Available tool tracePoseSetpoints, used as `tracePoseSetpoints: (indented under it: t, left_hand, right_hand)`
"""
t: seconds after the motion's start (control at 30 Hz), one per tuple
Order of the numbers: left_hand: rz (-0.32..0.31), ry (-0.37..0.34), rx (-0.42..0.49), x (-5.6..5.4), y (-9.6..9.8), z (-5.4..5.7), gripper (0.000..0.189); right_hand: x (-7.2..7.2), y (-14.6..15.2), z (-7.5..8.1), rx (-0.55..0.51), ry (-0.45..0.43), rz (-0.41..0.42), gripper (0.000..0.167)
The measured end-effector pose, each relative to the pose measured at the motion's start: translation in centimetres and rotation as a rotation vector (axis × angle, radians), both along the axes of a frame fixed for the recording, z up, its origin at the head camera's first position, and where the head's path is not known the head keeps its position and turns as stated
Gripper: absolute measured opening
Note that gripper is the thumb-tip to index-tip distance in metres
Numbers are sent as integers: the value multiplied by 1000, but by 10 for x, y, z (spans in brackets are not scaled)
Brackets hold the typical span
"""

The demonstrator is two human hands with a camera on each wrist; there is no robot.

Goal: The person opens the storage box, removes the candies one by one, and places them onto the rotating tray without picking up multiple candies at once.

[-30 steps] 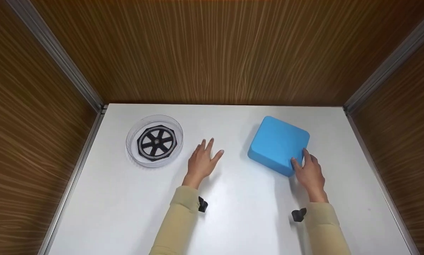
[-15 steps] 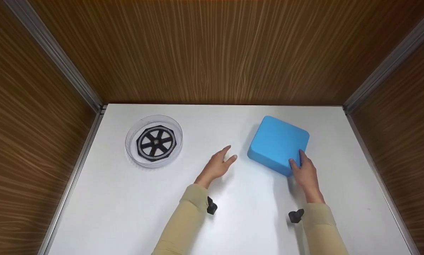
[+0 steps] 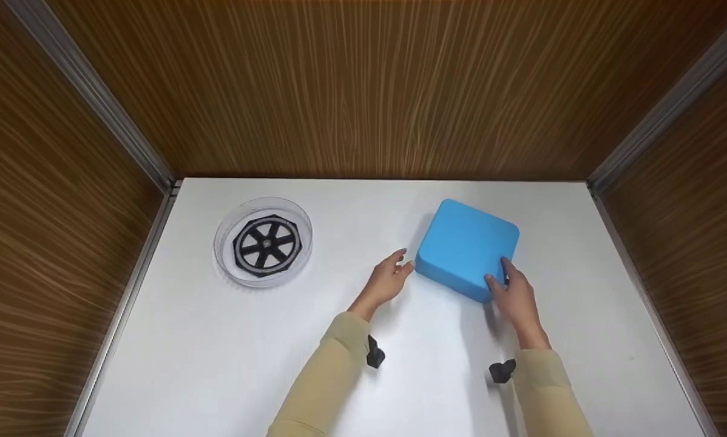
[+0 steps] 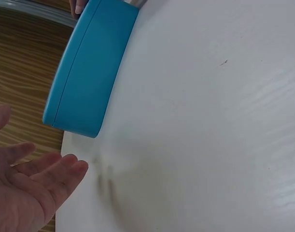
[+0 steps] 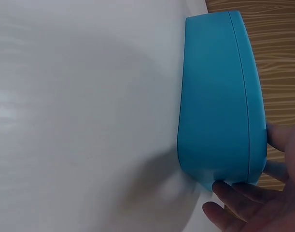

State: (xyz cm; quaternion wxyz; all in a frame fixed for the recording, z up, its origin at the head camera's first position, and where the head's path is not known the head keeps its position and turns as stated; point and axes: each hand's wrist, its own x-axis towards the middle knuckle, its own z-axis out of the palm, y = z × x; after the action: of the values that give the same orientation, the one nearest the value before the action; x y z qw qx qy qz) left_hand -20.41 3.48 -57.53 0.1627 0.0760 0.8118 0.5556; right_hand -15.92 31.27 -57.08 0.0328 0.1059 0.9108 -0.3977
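A blue rounded-square box with a thin lid seam along its side sits on the white table, turned at an angle. At its near right corner, my right hand holds it, the thumb over the lid edge and the fingers against the side. The right wrist view shows those fingers around the lower corner of the box. My left hand is just off the box's left corner, fingers relaxed and thumb apart. In the left wrist view, a gap shows between the left fingertips and the box.
On the left of the white table stands a clear round dish with a black, spoked, wheel-like piece inside. Wood-grain panels with metal edge strips rise along the back and both sides.
My left hand has moved right, from beside the dish to the box's left corner. Over the last half second the box has shifted slightly left together with my right hand.
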Motion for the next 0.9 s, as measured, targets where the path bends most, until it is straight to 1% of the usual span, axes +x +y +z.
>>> tracePoseSetpoints:
  t: [0.13, 0.23, 0.5, 0.63, 0.73, 0.9]
  left_hand:
    - [-5, -27, 28, -2, 3, -2, 58]
    - [8, -40, 48, -3, 5, -4, 59]
    - [35, -24, 57, -2, 1, -6, 57]
    - [58, -12, 37, 0, 1, -3, 54]
    - [92, -8, 21, 2, 1, 2, 52]
    - [145, 1, 0, 9, -5, 8, 49]
  right_hand:
    - [0, -6, -1, -6, -5, 8, 71]
    - [1, -10, -3, -23, -13, 19, 70]
    - [0, -18, -3, -59, -6, 64, 73]
    - [-1, -20, -2, -80, -18, 63, 79]
    - [-1, -24, 0, -106, -47, 51, 83]
    - [0, -35, 0, -156, -82, 41, 83]
